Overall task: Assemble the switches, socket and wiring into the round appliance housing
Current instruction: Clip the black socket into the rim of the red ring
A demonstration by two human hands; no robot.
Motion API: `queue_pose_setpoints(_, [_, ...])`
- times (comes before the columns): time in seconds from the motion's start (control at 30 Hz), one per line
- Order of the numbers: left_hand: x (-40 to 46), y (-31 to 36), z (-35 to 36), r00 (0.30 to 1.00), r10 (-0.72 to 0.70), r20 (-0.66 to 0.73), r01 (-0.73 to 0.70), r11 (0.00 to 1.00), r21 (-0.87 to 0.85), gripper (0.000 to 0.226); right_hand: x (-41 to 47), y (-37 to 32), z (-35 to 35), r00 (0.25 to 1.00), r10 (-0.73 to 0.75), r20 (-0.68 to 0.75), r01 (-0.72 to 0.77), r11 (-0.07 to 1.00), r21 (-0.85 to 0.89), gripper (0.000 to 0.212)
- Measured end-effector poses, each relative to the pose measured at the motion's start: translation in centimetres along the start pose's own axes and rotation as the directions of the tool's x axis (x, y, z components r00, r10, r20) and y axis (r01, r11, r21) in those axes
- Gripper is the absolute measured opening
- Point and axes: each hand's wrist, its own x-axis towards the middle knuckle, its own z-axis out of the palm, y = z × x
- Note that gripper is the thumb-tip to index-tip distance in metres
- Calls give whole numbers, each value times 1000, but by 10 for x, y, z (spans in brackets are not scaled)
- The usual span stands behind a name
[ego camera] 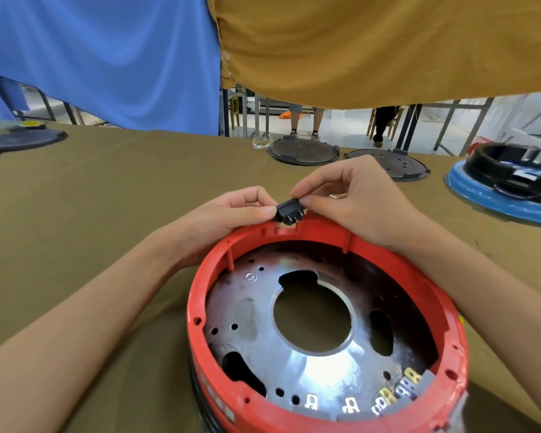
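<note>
Both hands are pinching the black socket point(289, 211) right at the far rim of the red housing point(325, 323). Left hand point(231, 214) is gripping its left end w/ thumb and forefinger; right hand point(353, 195) is pinching the right end, thumb tip on the near top corner. Each grip is pressed onto the part, not spread.

Socket is sitting w/ its metal pins pointing toward the person and slightly down, i.e. into the housing interior, prob. so the terminals end up inside for wiring. It's hovering just above a rectangular notch in the rim, directly below the two grips; looks not yet seated. Two-handed hold is likely for keeping it square to the notch while sliding it down.

Housing is standing open side up on the bench point(107, 198), close to the person's body, so the rim cutout is reachable. Inside, below and nearer than the grips, a steel plate point(310, 364) w/ a big centre hole; at its near edge, far from the grips, brass terminal tabs point(388, 396) are sticking up.

Beyond the grips: two dark round lids point(303, 151) on the bench, and to the right a blue-and-black unit point(506, 185).
</note>
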Motion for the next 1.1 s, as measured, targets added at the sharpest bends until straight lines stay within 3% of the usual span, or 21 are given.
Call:
queue_pose_setpoints(0.27, [0,-1,-1,999,22,-25,-20,996,87,2,-1,0,-1,1000,-17,17,17,1000,6,20])
queue_pose_setpoints(0.63, [1,-2,3,1000,-1,-4,1,1000,25,9,1,2,-4,996,12,90,-21,995,98,15])
queue_pose_setpoints(0.8, [2,3,9,997,46,-62,-35,985,169,15,3,6,-1,992,48,120,-61,992,109,20])
queue_pose_setpoints(1.1, [10,11,8,998,-3,-63,22,953,301,30,4,8,-2,975,141,172,-172,969,176,17])
